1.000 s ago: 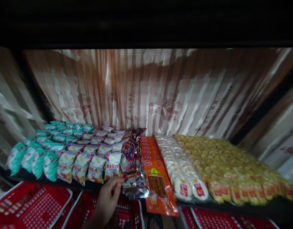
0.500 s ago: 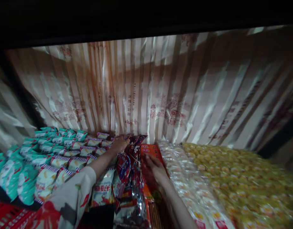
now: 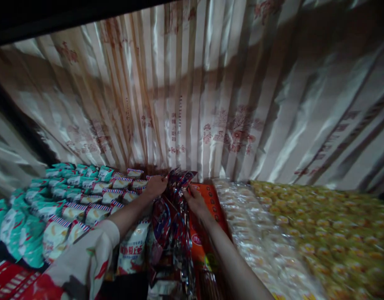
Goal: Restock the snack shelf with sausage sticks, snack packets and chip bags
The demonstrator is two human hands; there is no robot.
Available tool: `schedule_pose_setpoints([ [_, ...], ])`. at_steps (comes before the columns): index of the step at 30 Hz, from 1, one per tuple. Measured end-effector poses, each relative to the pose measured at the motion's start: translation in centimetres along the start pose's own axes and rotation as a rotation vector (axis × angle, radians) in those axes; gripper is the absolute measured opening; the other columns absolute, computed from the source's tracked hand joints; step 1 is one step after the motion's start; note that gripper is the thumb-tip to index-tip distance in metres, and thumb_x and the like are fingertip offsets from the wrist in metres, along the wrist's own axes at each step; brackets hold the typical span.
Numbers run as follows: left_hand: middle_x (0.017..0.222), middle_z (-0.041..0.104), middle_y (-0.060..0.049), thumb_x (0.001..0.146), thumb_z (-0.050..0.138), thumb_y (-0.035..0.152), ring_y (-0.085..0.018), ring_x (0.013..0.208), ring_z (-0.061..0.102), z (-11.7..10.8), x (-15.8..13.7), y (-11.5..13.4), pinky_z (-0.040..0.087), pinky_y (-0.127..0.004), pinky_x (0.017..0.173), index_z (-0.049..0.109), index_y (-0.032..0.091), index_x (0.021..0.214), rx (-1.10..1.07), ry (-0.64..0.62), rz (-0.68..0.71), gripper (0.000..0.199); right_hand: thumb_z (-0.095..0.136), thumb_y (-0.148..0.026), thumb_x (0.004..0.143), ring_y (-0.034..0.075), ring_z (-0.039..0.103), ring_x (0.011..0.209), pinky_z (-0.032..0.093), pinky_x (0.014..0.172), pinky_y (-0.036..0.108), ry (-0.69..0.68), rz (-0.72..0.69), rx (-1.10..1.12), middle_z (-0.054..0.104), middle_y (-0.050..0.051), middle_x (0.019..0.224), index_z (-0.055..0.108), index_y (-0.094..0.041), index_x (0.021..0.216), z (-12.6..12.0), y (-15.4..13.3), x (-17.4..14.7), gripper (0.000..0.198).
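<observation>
A column of shiny dark red and purple snack packets point(image 3: 162, 221) runs toward the back between my hands. At its far end, my left hand point(image 3: 157, 186) is closed on the left edge of a dark red snack packet point(image 3: 181, 178). My right hand point(image 3: 195, 202), fingers pinched, is at the right side of that same packet. Under my right forearm lie orange packets point(image 3: 200, 250). White snack bags with striped tops point(image 3: 96, 213) stand in rows left of my left arm. Dim light and blur hide the exact fingertip contact.
Teal bags point(image 3: 32, 233) fill the far left. Clear-wrapped pale packets point(image 3: 242, 221) and a wide bed of yellow-wrapped packets point(image 3: 320, 225) lie on the right. A pleated printed curtain point(image 3: 192, 104) closes off the back; a red basket point(image 3: 10, 281) shows at lower left.
My right hand has moved left from above the orange packets to the dark red packet. My left hand has closed at its other side. The view has tilted and shifted a little.
</observation>
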State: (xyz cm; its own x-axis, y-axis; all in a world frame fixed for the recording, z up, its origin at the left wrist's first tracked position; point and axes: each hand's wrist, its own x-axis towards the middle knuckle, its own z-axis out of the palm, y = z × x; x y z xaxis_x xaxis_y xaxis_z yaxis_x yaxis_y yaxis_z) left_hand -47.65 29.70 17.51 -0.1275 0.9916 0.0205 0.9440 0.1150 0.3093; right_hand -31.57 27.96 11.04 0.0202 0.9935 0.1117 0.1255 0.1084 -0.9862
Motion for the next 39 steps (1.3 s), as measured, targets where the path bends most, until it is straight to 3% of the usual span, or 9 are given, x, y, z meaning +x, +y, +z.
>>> schedule_pose_setpoints([
  [5,0.100,0.071,-0.011,0.092,0.033,0.024,-0.018,0.093,0.065,-1.3,-0.6,-0.4,0.044,-0.023,0.078,0.070,0.012,0.095,0.022,0.076,-0.021,0.040,0.063,-0.045,0.076,0.023,0.046,0.128,0.039,0.105,0.041,-0.016,0.069,0.198,0.054,0.006,0.134,0.050,-0.027,0.131,-2.2,0.7,-5.2,0.060],
  [10,0.097,0.071,-0.011,0.094,0.027,0.026,-0.018,0.088,0.065,-2.9,-1.7,-0.4,0.043,-0.024,0.074,0.068,0.014,0.099,0.075,0.238,-0.058,0.043,0.063,-0.046,0.075,0.024,0.056,0.116,0.045,0.099,0.039,-0.048,0.056,0.171,0.064,0.005,0.120,0.060,-0.026,0.121,-2.8,1.4,-7.8,0.050],
  [14,0.092,0.072,-0.012,0.092,0.031,0.026,-0.022,0.084,0.066,-3.9,-3.1,0.3,0.042,-0.027,0.068,0.069,0.014,0.094,0.176,0.271,-0.069,0.040,0.060,-0.046,0.074,0.025,0.061,0.107,0.048,0.093,0.040,0.016,0.036,0.083,0.069,0.006,0.110,0.064,-0.024,0.111,-2.4,1.2,-8.0,0.044],
  [19,0.083,0.070,-0.012,0.092,0.032,0.029,-0.024,0.081,0.066,-4.6,-6.7,1.3,0.041,-0.029,0.065,0.067,0.016,0.085,0.355,0.434,0.149,0.037,0.055,-0.051,0.077,0.025,0.063,0.100,0.049,0.092,0.040,0.078,-0.007,0.139,0.070,0.008,0.103,0.066,-0.023,0.100,-2.2,0.6,-9.0,0.039],
  [25,0.081,0.067,-0.010,0.091,0.034,0.018,-0.020,0.078,0.063,-3.1,-10.7,2.6,0.042,-0.028,0.066,0.063,0.013,0.084,0.436,0.317,0.452,0.030,0.059,-0.063,0.071,0.025,0.065,0.096,0.052,0.086,0.040,-0.093,0.044,0.390,0.069,0.010,0.106,0.062,-0.020,0.111,-1.8,-1.5,-9.6,0.059],
  [29,0.083,0.065,-0.010,0.089,0.037,0.015,-0.022,0.078,0.061,-1.4,-12.3,3.3,0.046,-0.031,0.065,0.062,0.012,0.084,0.479,0.285,0.626,0.025,0.056,-0.064,0.074,0.025,0.062,0.103,0.053,0.085,0.038,-0.113,0.038,0.472,0.066,0.010,0.114,0.059,-0.022,0.118,-1.4,-2.7,-10.1,0.061],
  [32,0.085,0.065,-0.010,0.089,0.040,0.017,-0.023,0.079,0.060,-0.5,-13.1,3.8,0.048,-0.033,0.066,0.062,0.012,0.084,0.467,0.279,0.714,0.023,0.055,-0.059,0.077,0.022,0.062,0.103,0.052,0.082,0.032,-0.124,0.026,0.480,0.067,0.007,0.109,0.062,-0.022,0.110,-1.3,-2.9,-10.3,0.049],
  [35,0.087,0.066,-0.010,0.089,0.042,0.019,-0.024,0.082,0.060,0.1,-13.8,4.3,0.050,-0.036,0.071,0.063,0.012,0.086,0.409,0.261,0.742,0.023,0.056,-0.057,0.076,0.020,0.064,0.090,0.051,0.074,0.029,-0.111,0.099,0.547,0.069,0.006,0.091,0.061,-0.019,0.093,-1.2,-2.5,-10.2,0.043],
  [39,0.093,0.069,-0.010,0.090,0.042,0.026,-0.024,0.090,0.061,0.4,-14.7,4.5,0.050,-0.039,0.082,0.066,0.014,0.088,0.225,0.249,0.721,0.026,0.064,-0.053,0.067,0.018,0.064,0.070,0.049,0.062,0.027,0.051,0.208,0.588,0.066,0.003,0.076,0.053,-0.021,0.078,-1.3,-0.8,-9.8,0.036],
])
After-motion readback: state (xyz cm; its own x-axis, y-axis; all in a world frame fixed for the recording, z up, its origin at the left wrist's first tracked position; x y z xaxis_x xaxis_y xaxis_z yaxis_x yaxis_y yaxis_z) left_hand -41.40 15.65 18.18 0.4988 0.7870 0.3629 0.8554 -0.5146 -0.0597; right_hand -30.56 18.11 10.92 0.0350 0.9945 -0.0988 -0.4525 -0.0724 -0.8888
